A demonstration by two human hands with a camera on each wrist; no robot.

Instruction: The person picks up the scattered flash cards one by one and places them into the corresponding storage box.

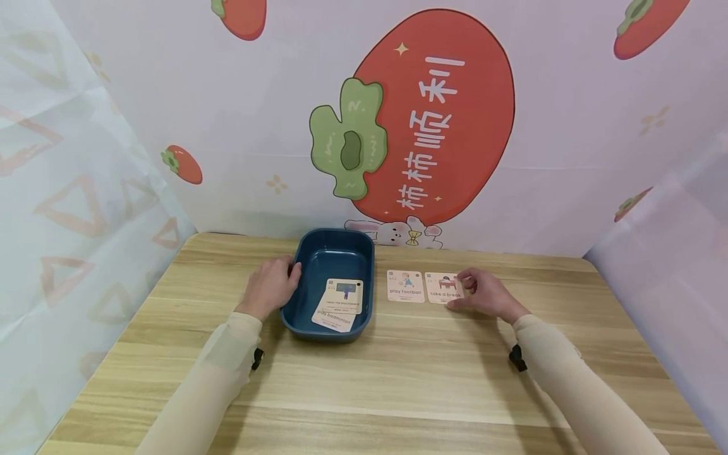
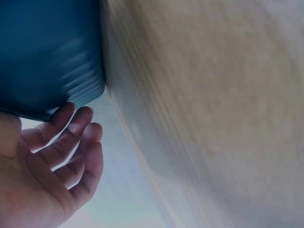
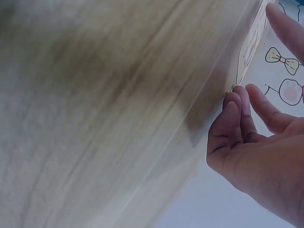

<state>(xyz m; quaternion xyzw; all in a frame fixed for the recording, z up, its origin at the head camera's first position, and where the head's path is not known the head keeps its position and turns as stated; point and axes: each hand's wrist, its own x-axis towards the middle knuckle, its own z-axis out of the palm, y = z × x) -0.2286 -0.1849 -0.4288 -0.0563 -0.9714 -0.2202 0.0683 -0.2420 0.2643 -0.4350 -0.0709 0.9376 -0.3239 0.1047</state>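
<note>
At the left rim of a dark blue plastic bin (image 1: pixel 305 268), my left hand (image 1: pixel 270 286) holds on, its thumb over the edge and the other fingers against the outer wall. Two picture cards overlap inside the bin: a blackboard card (image 1: pixel 343 298) on top of a "play badminton" card (image 1: pixel 332 321). My right hand (image 1: pixel 485 293) is on a "take a break" card (image 1: pixel 442 293) lying on the table, thumb by its lower right corner and a finger by its upper right. Directly left of that card lies a "play football" card (image 1: pixel 406 291), face up.
The wooden table (image 1: pixel 364 392) reaches back to a cloth wall (image 1: pixel 256 114) printed with persimmons and a rabbit. More printed cloth (image 1: pixel 68 189) closes off the left side, and the right side likewise. The bin stands near the back edge.
</note>
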